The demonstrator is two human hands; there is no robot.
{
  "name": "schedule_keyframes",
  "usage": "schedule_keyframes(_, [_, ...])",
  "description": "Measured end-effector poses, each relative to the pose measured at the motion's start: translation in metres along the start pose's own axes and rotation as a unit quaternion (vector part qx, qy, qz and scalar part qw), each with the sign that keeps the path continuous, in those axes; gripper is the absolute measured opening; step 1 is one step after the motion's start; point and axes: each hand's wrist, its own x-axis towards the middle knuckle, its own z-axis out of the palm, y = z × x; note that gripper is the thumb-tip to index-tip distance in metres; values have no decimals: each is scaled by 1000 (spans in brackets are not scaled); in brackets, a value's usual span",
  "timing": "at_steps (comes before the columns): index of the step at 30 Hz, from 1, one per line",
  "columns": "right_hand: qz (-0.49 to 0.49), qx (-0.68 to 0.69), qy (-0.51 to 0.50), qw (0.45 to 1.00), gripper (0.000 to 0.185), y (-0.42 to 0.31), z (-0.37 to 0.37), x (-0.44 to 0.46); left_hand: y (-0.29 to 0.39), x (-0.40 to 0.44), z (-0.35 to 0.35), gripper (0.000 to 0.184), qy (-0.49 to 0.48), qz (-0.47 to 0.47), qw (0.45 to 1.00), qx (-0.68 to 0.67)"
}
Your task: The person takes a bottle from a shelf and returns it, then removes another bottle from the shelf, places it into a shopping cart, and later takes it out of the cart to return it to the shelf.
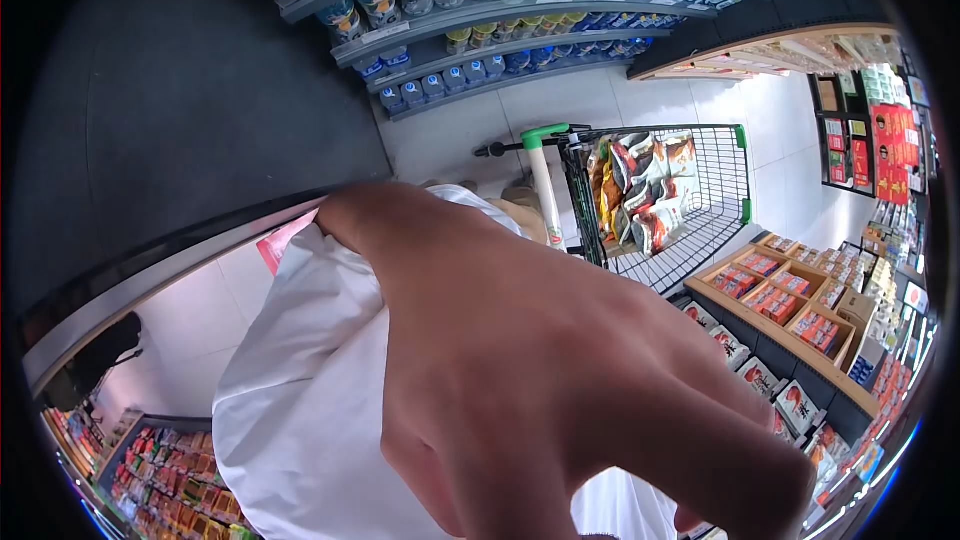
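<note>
My left hand fills the middle of the head view, very close to the camera, with its back toward me. Its fingers are bent and apart, reaching down and right; some tips are cut off or hidden. Nothing shows in it. White cloth, apparently a sleeve or shirt, lies beside and behind the wrist. A small piece of something pink shows next to the wrist, mostly covered. Beyond the hand stands a shopping cart with a green-ended handle, holding several snack bags. My right hand is out of view.
Shelves of bottled drinks run along the top. At the right, a wooden display holds red and white boxes. Packaged goods stand at the lower left. Pale floor tiles show around the cart, and a dark surface spans the upper left.
</note>
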Motion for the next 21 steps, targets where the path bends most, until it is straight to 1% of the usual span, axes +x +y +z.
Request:
schedule_keyframes(3, [2,1,-3,1000,10,11,6,-2,-1,-2,-10,38,13,-5,1000,10])
schedule_keyframes(6, [0,7,-4,1000,9,11,4,-1,-6,-7,-29,38,53,-14,998,37])
schedule_keyframes(8, [-12,9,3,1000,10,13,5,-2,-13,-12,-47,39,93,-27,992,83])
schedule_keyframes(10, [1,-7,-1,1000,11,14,6,-2,-25,-23,-73,39,139,-64,974,166])
schedule_keyframes(11, [-1,-1,-6,1000,11,15,7,-4,-35,-30,-87,39,156,-94,957,224])
schedule_keyframes(13, [-17,10,-1,1000,13,17,7,-4,-58,-55,-117,27,118,-201,884,406])
schedule_keyframes(14, [-25,4,1,1000,13,20,8,-3,-74,-72,-127,24,117,-261,857,429])
schedule_keyframes(15, [-25,10,10,1000,13,19,10,-4,-96,-101,-143,26,76,-297,817,488])
schedule_keyframes(16, [-26,16,20,999,12,17,9,-3,-99,-123,-149,28,-35,-356,753,552])
schedule_keyframes(17, [-28,13,19,999,12,18,9,-6,-100,-136,-155,30,-144,-408,671,602])
schedule_keyframes(20, [-35,2,21,999,11,20,7,-6,-86,-146,-166,34,-109,-420,681,590])
schedule_keyframes(21, [-39,0,20,999,11,21,7,-7,-81,-144,-178,33,-69,-407,688,597])
